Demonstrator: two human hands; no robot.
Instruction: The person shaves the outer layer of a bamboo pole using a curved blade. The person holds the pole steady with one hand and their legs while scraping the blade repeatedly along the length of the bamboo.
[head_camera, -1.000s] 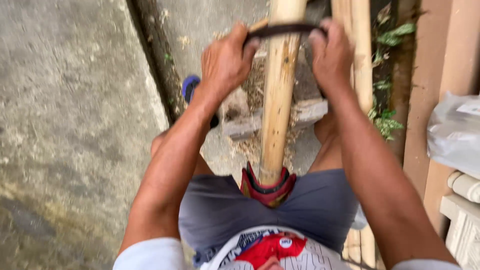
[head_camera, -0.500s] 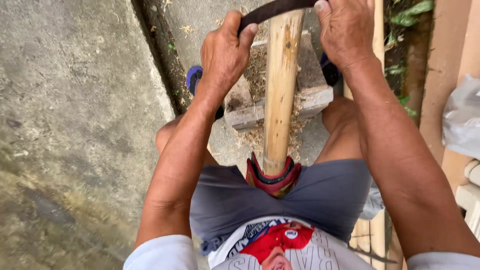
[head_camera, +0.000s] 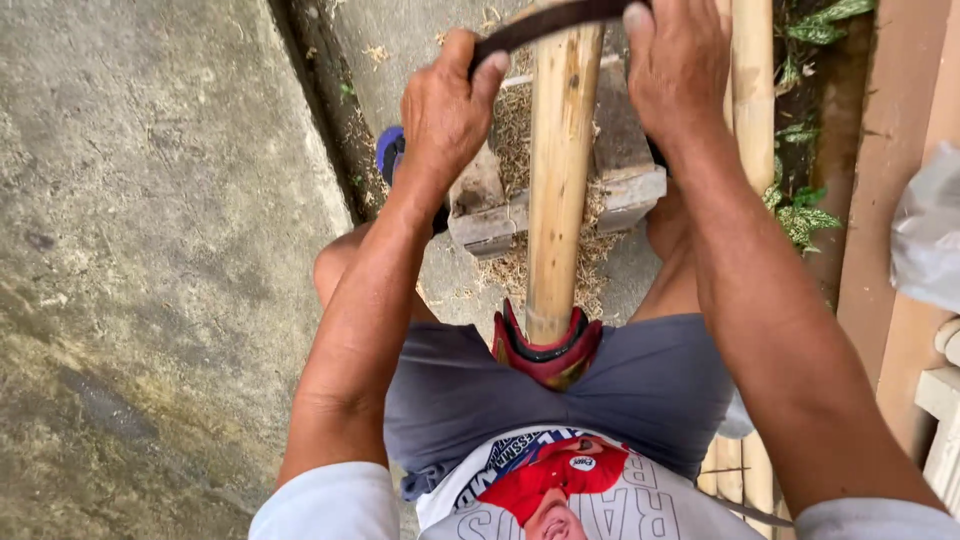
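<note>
Blade (head_camera: 545, 22) is lying across the bamboo pole (head_camera: 558, 190), both hands gripping its ends.

Left hand (head_camera: 447, 112) is clenching its fingers around the dark blade's left end; right hand (head_camera: 677, 68) is closing over the right end. The pole is leaning over a wooden block (head_camera: 620, 190), its near end sitting in a red pad (head_camera: 547, 352) at the lap.

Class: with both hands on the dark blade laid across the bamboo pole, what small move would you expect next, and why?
Probably a pull of the blade along the bamboo pole toward the body. The left hand and right hand grip its two ends, the pole's near end is braced in a red pad, and shavings lie below.
</note>
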